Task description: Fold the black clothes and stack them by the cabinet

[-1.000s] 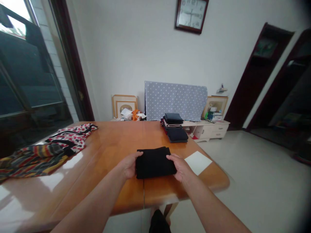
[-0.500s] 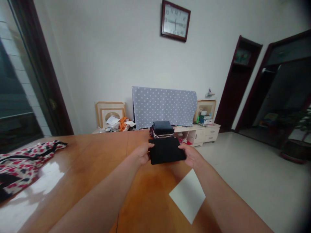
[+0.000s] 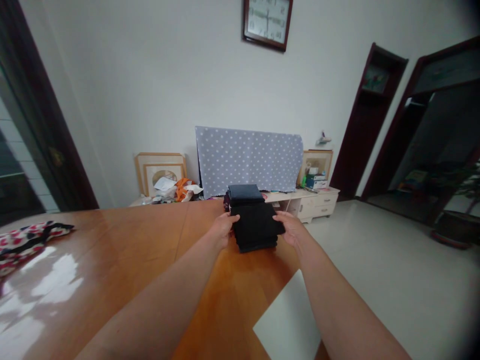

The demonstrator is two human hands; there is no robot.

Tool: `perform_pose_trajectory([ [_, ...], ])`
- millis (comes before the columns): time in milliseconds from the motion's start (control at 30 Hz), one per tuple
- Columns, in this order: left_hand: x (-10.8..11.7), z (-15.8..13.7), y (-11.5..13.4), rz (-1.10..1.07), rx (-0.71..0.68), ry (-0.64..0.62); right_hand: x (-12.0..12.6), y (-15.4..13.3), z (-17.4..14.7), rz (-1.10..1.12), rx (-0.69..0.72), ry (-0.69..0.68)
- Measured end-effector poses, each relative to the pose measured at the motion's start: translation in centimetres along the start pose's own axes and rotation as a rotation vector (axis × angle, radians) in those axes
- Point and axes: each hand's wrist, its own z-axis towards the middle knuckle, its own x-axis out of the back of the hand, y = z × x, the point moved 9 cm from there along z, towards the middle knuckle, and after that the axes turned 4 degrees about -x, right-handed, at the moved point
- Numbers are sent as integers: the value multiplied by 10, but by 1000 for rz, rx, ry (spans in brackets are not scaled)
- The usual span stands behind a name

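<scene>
A folded black cloth item (image 3: 257,220) spans the space between my two hands. My left hand (image 3: 222,230) pinches its left edge, thumb on top. On the opposite side, my right hand (image 3: 291,228) grips the right edge in the same way. Directly beneath the item shows a stack of folded dark cloth (image 3: 258,246) on the wooden table (image 3: 150,250). Just behind stands another pile, topped by a folded dark blue cloth item (image 3: 244,192); its lower part is mostly hidden.
Printed red, black and white cloth (image 3: 30,244) lies at the table's left. A pale flat square (image 3: 288,320) is near my right forearm. Beyond the table stand a white cabinet (image 3: 318,206), a dotted grey cover (image 3: 249,157) and picture frames (image 3: 140,172).
Both hands have moved slightly with the black item, which now lies over a dark stack visible below its front edge. My view has shifted a little right and down.
</scene>
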Motion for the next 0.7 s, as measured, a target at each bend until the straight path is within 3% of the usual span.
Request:
perform_pose_trajectory([
  [233, 4, 5, -19, 63, -43, 35, 17, 6, 2, -57, 90, 131],
  [467, 10, 6, -10, 161, -190, 191, 17, 10, 3, -66, 90, 122],
  [533, 17, -2, 11, 330, -365, 310, 19, 11, 6, -55, 91, 133],
  [600, 9, -20, 41, 649, -646, 378, 22, 12, 9, -42, 89, 142],
  [700, -35, -42, 60, 1083, -956, 222, 27, 13, 13, -30, 74, 151],
])
